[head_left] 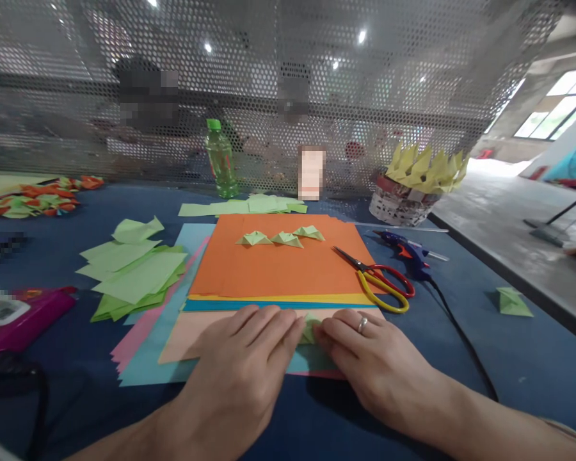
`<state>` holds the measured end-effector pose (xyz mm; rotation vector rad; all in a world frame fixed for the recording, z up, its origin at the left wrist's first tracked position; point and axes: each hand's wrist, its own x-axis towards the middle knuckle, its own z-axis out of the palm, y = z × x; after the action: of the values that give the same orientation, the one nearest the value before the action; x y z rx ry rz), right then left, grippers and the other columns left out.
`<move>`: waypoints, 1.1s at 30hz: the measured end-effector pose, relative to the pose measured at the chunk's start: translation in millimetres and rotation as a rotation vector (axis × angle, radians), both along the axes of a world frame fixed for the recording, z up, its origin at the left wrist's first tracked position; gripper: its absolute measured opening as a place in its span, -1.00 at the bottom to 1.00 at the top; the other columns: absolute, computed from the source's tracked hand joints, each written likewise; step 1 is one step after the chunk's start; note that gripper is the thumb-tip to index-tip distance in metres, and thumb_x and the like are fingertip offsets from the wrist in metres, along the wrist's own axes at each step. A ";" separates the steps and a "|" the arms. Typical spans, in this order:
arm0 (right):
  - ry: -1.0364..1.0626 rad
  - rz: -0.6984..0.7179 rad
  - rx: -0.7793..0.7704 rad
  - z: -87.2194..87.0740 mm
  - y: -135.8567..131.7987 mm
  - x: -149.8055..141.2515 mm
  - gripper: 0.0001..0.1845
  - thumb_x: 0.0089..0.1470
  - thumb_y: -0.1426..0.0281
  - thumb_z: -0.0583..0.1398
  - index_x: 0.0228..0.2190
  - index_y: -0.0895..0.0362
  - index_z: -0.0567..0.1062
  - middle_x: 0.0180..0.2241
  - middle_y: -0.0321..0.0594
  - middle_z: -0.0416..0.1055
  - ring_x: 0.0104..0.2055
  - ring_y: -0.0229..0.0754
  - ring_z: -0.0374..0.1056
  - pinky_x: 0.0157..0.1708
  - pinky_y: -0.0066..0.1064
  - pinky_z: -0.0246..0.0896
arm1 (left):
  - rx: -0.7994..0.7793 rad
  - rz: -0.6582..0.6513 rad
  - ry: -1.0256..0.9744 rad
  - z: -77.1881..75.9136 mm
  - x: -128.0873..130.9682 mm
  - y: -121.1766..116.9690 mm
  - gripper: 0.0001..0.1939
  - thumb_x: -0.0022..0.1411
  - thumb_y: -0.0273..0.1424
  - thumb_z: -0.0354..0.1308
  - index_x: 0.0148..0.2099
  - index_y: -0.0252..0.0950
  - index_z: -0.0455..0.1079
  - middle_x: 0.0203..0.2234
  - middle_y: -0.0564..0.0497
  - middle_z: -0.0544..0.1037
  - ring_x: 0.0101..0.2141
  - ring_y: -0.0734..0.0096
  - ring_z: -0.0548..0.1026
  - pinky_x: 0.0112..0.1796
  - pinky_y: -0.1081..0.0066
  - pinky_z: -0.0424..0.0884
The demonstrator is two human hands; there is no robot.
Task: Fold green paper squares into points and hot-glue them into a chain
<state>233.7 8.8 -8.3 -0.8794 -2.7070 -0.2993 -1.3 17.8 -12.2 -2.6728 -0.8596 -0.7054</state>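
Note:
A small piece of light green paper (308, 330) lies between my hands on the front of a stack of coloured sheets. My left hand (249, 358) is closed, its fingertips pressing the paper's left side. At the right side, my right hand (365, 349), with a ring on it, pinches the same paper. The fingers hide most of its outline. Beyond them, three folded green paper pieces (287, 239) rest in a row on the orange sheet (264, 275). Scissors (381, 282) with red and yellow handles lie half open on the sheet's right edge.
Loose green paper squares (137, 269) are piled at left, with green strips (244, 206) behind. A blue glue gun (408, 253) with a trailing cord is at right, near another folded green piece (513, 301). A bottle (222, 163) and a yellow-pointed paper basket (408, 192) stand before a perforated panel.

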 end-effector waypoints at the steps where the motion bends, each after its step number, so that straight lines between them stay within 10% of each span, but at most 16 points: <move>1: 0.014 0.003 -0.003 1.1 0.5 -0.9 -0.74 0.24 0.58 0.04 -0.30 0.22 0.53 -0.24 -0.07 0.44 -0.22 -0.02 0.31 -0.26 -0.17 0.27 | -0.018 -0.006 0.002 1.5 1.8 -0.3 -0.62 0.44 -0.53 -0.15 0.12 -0.39 0.43 -0.01 -0.11 0.57 -0.06 0.10 0.48 -0.04 0.08 0.32; 10: 0.015 -0.035 0.010 2.6 2.9 -2.1 -0.81 0.22 0.54 0.11 -0.22 0.22 0.52 -0.27 -0.12 0.46 -0.24 -0.04 0.32 -0.34 -0.20 0.23 | -0.114 -0.019 -0.017 4.3 7.9 3.0 -0.58 0.49 -0.17 -0.05 0.01 -0.38 0.48 -0.08 -0.10 0.60 -0.12 0.04 0.51 -0.10 0.03 0.36; 33: 0.245 -0.124 -0.018 3.1 7.2 5.5 -0.71 0.12 0.64 0.02 -0.42 0.15 0.48 -0.42 -0.17 0.41 -0.33 -0.11 0.23 -0.34 -0.30 0.17 | -0.073 -0.014 -0.035 1.4 7.4 -0.3 -0.66 0.44 -0.32 0.01 -0.03 -0.48 0.50 -0.18 -0.21 0.59 -0.14 -0.02 0.52 -0.12 0.00 0.46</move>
<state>239.1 16.1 -5.1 -1.0189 -2.4395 -0.1797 6.1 17.5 -10.8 -2.7408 -0.8938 -0.7401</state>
